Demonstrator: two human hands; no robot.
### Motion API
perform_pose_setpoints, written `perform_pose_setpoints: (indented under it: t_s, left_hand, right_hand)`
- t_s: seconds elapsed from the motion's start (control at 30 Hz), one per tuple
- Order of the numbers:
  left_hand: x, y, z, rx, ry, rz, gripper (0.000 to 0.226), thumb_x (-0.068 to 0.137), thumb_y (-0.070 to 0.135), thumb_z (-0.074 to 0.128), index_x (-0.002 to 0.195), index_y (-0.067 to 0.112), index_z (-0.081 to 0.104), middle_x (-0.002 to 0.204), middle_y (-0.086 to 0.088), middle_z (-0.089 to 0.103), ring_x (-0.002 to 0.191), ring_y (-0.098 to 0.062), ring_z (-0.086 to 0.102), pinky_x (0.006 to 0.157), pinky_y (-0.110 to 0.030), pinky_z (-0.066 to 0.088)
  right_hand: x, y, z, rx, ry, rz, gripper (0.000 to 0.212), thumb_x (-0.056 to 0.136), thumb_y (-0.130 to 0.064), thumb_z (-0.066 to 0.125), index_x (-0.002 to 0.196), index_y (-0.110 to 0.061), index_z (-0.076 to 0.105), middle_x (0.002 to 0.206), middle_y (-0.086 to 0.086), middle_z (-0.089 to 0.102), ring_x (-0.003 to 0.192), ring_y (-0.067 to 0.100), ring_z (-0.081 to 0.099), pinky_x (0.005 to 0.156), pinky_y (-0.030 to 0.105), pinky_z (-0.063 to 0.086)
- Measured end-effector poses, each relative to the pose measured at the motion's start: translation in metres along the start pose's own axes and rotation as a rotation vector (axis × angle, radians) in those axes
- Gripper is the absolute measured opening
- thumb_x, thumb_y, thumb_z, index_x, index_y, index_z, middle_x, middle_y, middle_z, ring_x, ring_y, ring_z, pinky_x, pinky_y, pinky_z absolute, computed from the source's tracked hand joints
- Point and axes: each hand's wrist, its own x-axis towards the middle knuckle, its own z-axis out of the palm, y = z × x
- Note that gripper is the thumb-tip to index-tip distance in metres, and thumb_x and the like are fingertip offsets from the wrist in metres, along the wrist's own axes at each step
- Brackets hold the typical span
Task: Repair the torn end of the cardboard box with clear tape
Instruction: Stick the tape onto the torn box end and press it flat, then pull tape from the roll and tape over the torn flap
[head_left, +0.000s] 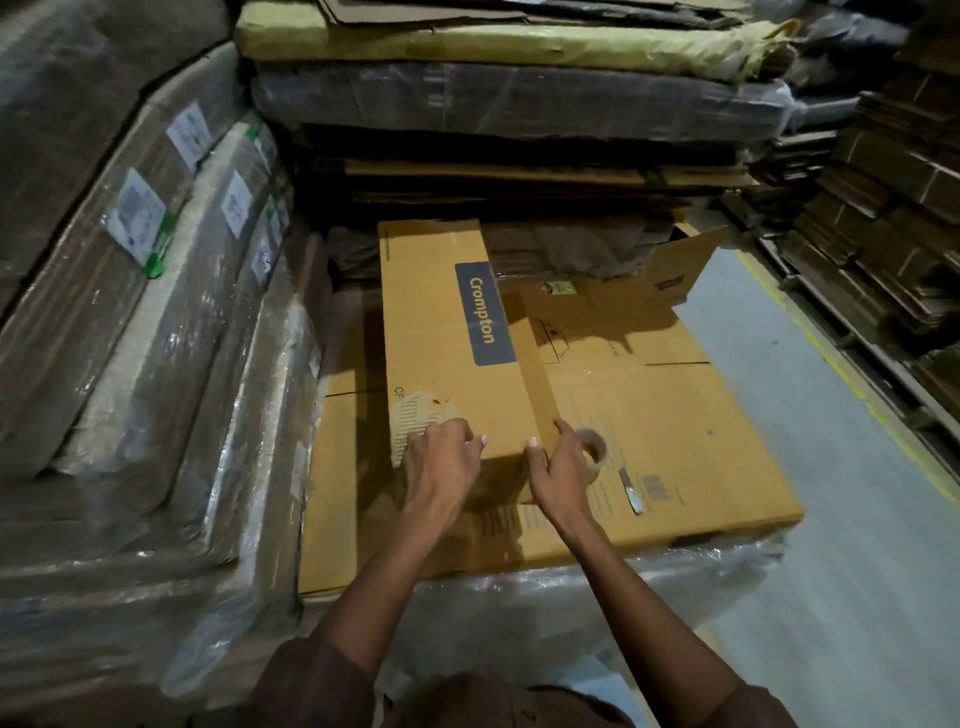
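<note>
A long yellow-brown cardboard box with a blue "Crompton" label lies lengthwise away from me on a flattened sheet of cardboard. Its near end has a torn patch where the top layer is peeled to the ribbing. My left hand lies over that end, right beside the tear, with its fingers curled on the box. At the near right corner my right hand grips the box, thumb on top and fingers along the side. A roll of clear tape lies on the flat sheet, just right of my right hand.
A small cutter lies on the flat sheet right of the tape. Plastic-wrapped cartons wall the left side. Stacked flat cardboard rises behind the box. Grey floor with a yellow line runs on the right beside more stacks.
</note>
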Motion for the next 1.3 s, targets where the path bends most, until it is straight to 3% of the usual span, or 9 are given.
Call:
perform_pose_setpoints:
  t_s: [0.17, 0.27, 0.37, 0.67, 0.77, 0.87, 0.97, 1.17, 1.3]
  left_hand:
    - [0.0, 0.016, -0.004, -0.139, -0.022, 0.039, 0.029, 0.097, 0.041, 0.062, 0.096, 0.016, 0.076, 0.09, -0.005, 0.074, 0.082, -0.027, 0.068, 0.068, -0.035, 0.053]
    - [-0.003, 0.024, -0.001, -0.238, -0.028, 0.087, 0.026, 0.096, 0.038, 0.065, 0.092, 0.015, 0.076, 0.086, -0.002, 0.075, 0.078, -0.021, 0.069, 0.065, -0.036, 0.056]
    - [-0.006, 0.035, 0.004, -0.294, -0.071, 0.108, 0.023, 0.095, 0.036, 0.067, 0.097, 0.015, 0.077, 0.09, 0.001, 0.077, 0.081, -0.014, 0.07, 0.072, -0.037, 0.06]
    - [-0.003, 0.058, 0.022, -0.367, -0.03, 0.063, 0.018, 0.094, 0.031, 0.069, 0.092, 0.016, 0.078, 0.084, 0.006, 0.076, 0.078, -0.007, 0.069, 0.073, -0.038, 0.06]
    - [-0.004, 0.063, 0.031, -0.413, 0.033, 0.027, 0.016, 0.093, 0.028, 0.07, 0.091, 0.016, 0.079, 0.081, 0.009, 0.075, 0.076, -0.001, 0.068, 0.071, -0.029, 0.058]
    - [-0.01, 0.066, 0.034, -0.464, 0.096, 0.009, 0.012, 0.093, 0.024, 0.071, 0.09, 0.016, 0.079, 0.08, 0.01, 0.074, 0.077, -0.001, 0.068, 0.067, -0.017, 0.052]
    - [-0.015, 0.067, 0.033, -0.504, 0.151, 0.003, 0.011, 0.093, 0.021, 0.072, 0.087, 0.015, 0.079, 0.079, 0.008, 0.075, 0.075, -0.005, 0.069, 0.067, -0.018, 0.052]
    - [-0.013, 0.072, 0.023, -0.696, 0.208, -0.122, 0.016, 0.097, 0.021, 0.067, 0.092, 0.009, 0.075, 0.075, 0.0, 0.075, 0.07, -0.013, 0.073, 0.071, -0.027, 0.058]
    - [-0.001, 0.083, 0.013, -0.817, 0.161, -0.308, 0.025, 0.1, 0.038, 0.059, 0.107, 0.017, 0.069, 0.091, -0.004, 0.075, 0.077, -0.013, 0.072, 0.068, -0.034, 0.06]
  right_hand:
    - [0.014, 0.061, -0.029, 0.03, 0.044, 0.116, 0.069, 0.093, -0.074, 0.041, 0.132, -0.018, 0.053, 0.13, 0.008, 0.059, 0.119, 0.024, 0.058, 0.103, 0.043, 0.048]
    - [0.028, 0.09, -0.054, -0.112, -0.016, 0.204, 0.04, 0.103, -0.031, 0.054, 0.137, -0.008, 0.053, 0.14, 0.016, 0.053, 0.126, 0.031, 0.053, 0.105, 0.035, 0.041]
    - [0.042, 0.125, -0.073, -0.275, -0.095, 0.288, 0.046, 0.097, -0.014, 0.064, 0.14, -0.007, 0.05, 0.145, 0.017, 0.048, 0.129, 0.033, 0.053, 0.106, 0.04, 0.043]
    - [0.109, 0.157, -0.052, -0.561, -0.487, 0.056, 0.062, 0.088, -0.017, 0.068, 0.145, -0.02, 0.042, 0.145, 0.01, 0.05, 0.119, 0.033, 0.06, 0.098, 0.049, 0.052]
    - [0.132, 0.172, -0.03, -0.713, -0.573, -0.015, 0.048, 0.093, -0.021, 0.061, 0.139, -0.02, 0.048, 0.142, 0.009, 0.051, 0.117, 0.036, 0.061, 0.096, 0.051, 0.051]
    - [0.14, 0.179, -0.02, -0.802, -0.528, 0.0, 0.023, 0.096, -0.025, 0.058, 0.118, -0.018, 0.063, 0.118, 0.008, 0.063, 0.111, 0.031, 0.061, 0.092, 0.045, 0.053]
    - [0.147, 0.175, -0.023, -0.877, -0.425, -0.017, 0.019, 0.096, -0.032, 0.062, 0.107, -0.019, 0.07, 0.111, 0.007, 0.067, 0.118, 0.029, 0.053, 0.086, 0.038, 0.048]
    - [0.173, 0.132, -0.064, -0.465, -0.403, 0.208, 0.024, 0.087, -0.022, 0.068, 0.107, -0.01, 0.073, 0.104, 0.015, 0.072, 0.099, 0.034, 0.068, 0.072, 0.034, 0.049]
    - [0.165, 0.062, -0.115, -0.036, -0.528, 0.146, 0.007, 0.089, -0.017, 0.075, 0.091, -0.01, 0.076, 0.089, 0.01, 0.074, 0.084, 0.022, 0.068, 0.07, 0.028, 0.047]
